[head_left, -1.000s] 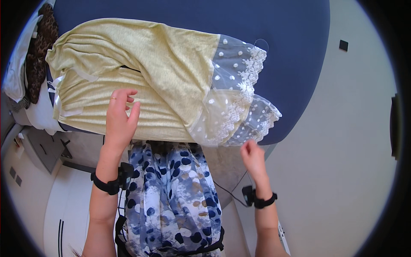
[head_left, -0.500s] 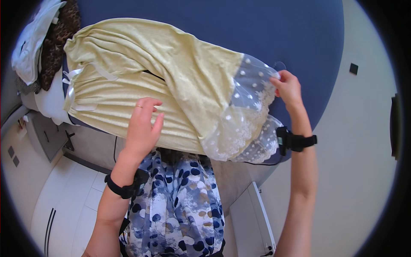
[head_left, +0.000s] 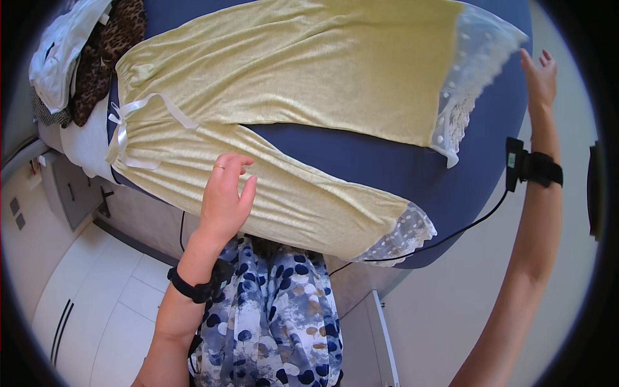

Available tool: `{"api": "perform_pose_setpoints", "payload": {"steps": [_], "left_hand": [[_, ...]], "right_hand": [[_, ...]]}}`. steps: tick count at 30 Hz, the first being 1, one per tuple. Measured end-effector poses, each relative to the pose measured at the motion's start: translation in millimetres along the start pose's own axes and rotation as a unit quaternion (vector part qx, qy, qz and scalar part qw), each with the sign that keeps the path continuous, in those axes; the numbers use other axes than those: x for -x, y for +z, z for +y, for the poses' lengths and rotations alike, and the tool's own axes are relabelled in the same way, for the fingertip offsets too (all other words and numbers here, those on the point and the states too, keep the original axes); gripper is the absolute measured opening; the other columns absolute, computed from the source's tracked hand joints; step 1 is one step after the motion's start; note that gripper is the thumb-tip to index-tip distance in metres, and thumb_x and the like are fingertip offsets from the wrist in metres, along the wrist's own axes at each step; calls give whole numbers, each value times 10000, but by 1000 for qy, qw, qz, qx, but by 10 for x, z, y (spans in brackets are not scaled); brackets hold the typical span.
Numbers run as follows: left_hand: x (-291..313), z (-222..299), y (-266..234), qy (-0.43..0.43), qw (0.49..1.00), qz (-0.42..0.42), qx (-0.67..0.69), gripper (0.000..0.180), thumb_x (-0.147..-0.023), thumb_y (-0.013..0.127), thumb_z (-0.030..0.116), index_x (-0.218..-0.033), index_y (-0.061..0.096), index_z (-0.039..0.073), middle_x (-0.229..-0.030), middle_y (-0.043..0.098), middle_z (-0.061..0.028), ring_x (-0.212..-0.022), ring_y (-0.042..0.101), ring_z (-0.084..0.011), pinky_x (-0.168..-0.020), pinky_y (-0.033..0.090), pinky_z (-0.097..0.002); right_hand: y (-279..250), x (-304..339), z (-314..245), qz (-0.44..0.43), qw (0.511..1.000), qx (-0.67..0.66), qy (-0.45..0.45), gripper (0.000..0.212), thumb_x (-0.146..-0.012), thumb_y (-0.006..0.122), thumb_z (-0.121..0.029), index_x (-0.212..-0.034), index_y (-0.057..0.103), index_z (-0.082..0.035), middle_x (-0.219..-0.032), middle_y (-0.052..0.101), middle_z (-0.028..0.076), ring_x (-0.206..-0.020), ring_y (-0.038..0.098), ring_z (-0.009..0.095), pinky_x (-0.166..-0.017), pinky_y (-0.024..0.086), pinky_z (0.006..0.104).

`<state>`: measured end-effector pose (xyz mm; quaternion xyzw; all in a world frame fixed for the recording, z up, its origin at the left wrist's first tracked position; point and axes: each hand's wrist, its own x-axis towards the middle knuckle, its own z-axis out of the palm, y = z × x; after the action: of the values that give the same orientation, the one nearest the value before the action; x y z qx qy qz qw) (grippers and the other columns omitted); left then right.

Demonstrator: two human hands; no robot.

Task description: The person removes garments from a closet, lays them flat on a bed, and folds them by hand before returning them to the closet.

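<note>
Pale yellow trousers (head_left: pixel 335 84) lie spread over a blue-covered bed (head_left: pixel 380 169), with their two legs apart. A white ribbon bow (head_left: pixel 122 116) sits at the gathered waist on the left. Sheer dotted lace hems end the far leg (head_left: pixel 474 71) and the near leg (head_left: pixel 406 235). Beyond the far hem's outer corner, my right hand (head_left: pixel 541 77) is raised with fingers apart, holding nothing that I can see. Over the near leg, my left hand (head_left: pixel 227 193) hangs with loosely bent, separated fingers and nothing in them; whether it touches the cloth I cannot tell.
White clothing (head_left: pixel 61 55) and a leopard-print garment (head_left: pixel 106 58) are piled at the bed's far left. A black cable (head_left: pixel 477 222) runs from my right wrist strap (head_left: pixel 538 169) across the bed's near right edge. Below left stand white cabinets (head_left: pixel 97 297).
The far trouser leg, earlier folded over the near one, has swung outward and lies spread. My right hand has moved up and right and let go of the lace hem.
</note>
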<state>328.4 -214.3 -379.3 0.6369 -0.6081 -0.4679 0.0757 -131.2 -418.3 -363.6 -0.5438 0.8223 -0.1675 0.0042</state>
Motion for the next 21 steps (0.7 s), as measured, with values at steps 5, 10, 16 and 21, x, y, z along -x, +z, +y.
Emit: {"api": "perform_pose_setpoints", "payload": {"steps": [5,10,16,21], "left_hand": [[-52,-26,-6,-5,1000,-5,-2,221,-708,517,15,-925,476,19,-940,463,-92,-785,486,-191,-623,411,-266],[-125,60,4,12,1000,-8,2,219,-703,506,0,-919,474,15,-933,465,-92,-799,481,-194,-631,406,-265],[-529,-60,165,121,988,21,-90,279,-670,526,-28,-937,459,23,-930,463,-124,-825,479,-268,-701,393,-312],[-914,-27,345,151,973,63,-164,241,-632,548,-36,-847,464,34,-866,481,-121,-824,472,-292,-714,389,-354]], "right_hand": [[232,904,-129,-156,986,57,-31,433,-682,594,-166,-1057,427,-32,-945,535,148,-882,532,275,-756,413,327],[174,1753,340,-153,951,99,248,462,-656,627,-281,-935,468,51,-885,529,175,-849,518,304,-750,398,354],[162,2150,437,-194,764,-217,576,293,-703,599,-247,-826,513,4,-657,505,55,-524,465,125,-467,388,250],[36,2107,539,-208,771,-347,492,124,-724,574,-127,-774,538,-19,-612,491,11,-478,434,76,-421,360,222]]}}
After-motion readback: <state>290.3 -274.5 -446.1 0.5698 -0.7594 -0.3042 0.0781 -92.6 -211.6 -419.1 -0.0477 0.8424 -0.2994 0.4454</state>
